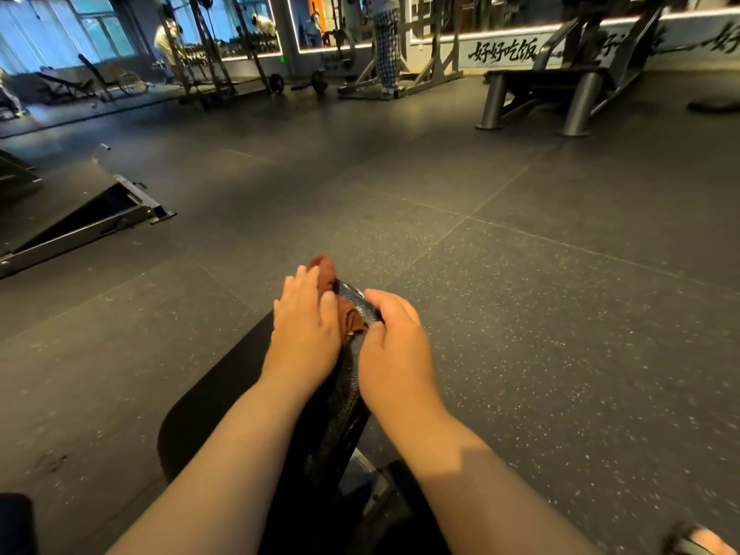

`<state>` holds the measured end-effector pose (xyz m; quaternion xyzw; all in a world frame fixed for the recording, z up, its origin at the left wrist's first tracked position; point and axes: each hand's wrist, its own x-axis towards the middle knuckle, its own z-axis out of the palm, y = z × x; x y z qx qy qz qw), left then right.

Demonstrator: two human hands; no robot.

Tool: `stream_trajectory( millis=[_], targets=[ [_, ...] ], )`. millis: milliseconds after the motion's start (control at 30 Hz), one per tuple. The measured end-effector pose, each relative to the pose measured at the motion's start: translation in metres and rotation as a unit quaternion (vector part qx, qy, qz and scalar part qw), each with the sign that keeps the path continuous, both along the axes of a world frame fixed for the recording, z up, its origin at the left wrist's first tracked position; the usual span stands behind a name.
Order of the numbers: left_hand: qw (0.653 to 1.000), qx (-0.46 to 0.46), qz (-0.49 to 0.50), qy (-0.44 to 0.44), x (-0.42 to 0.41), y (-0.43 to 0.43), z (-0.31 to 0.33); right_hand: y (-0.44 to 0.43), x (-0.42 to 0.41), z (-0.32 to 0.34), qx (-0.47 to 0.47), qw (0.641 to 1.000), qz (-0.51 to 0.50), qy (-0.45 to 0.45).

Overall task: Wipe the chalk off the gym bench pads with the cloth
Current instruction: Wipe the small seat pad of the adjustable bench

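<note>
**Head view.** The rust-brown cloth [322,269] is shown bunched at the far end of the black bench pad [224,398], where it is pressed down by the left hand [306,328]. That hand's fingers [304,282] are laid nearly straight and close together over the fabric. Only a fold beyond the fingertips and a crumpled part between the two hands can be seen. The right hand [394,348] is set on the pad's right edge, its fingers [386,302] curled over the glossy side, apparently to steady it. The cloth is judged light, soft and easily bunched. It is best held flat under the whole palm rather than pinched, so that it is not rolled up during a stroke. The pad covering appears smooth and slick. No chalk can be made out. The speckled floor [540,334] is seen around the bench.
</note>
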<state>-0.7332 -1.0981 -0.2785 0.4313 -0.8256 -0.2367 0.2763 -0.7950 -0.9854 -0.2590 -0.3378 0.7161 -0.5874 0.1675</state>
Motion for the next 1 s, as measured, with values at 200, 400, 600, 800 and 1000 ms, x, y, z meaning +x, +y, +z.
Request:
stream_trajectory(
  millis=[200,400,600,800,1000],
  targets=[
    [0.990,-0.076,-0.117,0.003,0.014,0.042,0.000,0.003,0.003,0.000,-0.001,0.999,0.025,-0.033],
    [1.000,-0.018,-0.021,-0.005,-0.005,-0.016,0.002,0.002,0.002,-0.005,0.018,1.000,0.016,0.003],
    [0.982,-0.095,-0.162,-0.005,0.011,0.028,0.002,0.003,-0.003,-0.003,-0.016,0.996,-0.001,-0.084],
    [1.000,-0.014,0.001,-0.014,-0.008,-0.015,0.004,0.002,-0.003,-0.005,0.015,0.998,-0.003,-0.063],
    [0.990,-0.089,-0.109,0.002,0.021,0.053,-0.006,0.003,-0.005,-0.002,-0.008,0.996,-0.010,-0.089]
  ],
)
